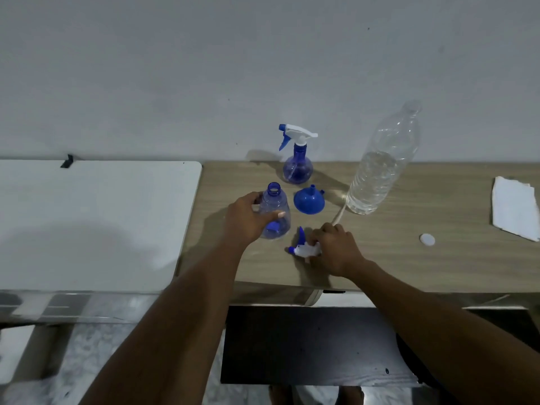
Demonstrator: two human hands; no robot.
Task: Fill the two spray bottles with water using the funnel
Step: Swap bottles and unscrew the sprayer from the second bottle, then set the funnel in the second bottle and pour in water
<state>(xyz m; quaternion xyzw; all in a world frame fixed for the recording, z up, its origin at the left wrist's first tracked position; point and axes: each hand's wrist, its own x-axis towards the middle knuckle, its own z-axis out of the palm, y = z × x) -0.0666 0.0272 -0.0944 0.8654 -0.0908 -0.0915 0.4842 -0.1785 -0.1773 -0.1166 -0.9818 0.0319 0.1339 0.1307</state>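
Here, the open spray bottle (274, 211) is being steadied in the left hand (248, 220) while its trigger head (305, 248) is apparently being held closed-fingered by the right hand (336, 248); it is best parked clear of the funnel (309, 200).

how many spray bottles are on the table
2. One spray bottle, its trigger head on, stands at the back near the wall. The open spray bottle stands nearer, held by the left hand; its trigger head lies by the right hand. None appear hidden.

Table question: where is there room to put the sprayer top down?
Bare wood lies between the water bottle and the white cap, toward the paper towel. It's crowded around the funnel, both spray bottles and hands.
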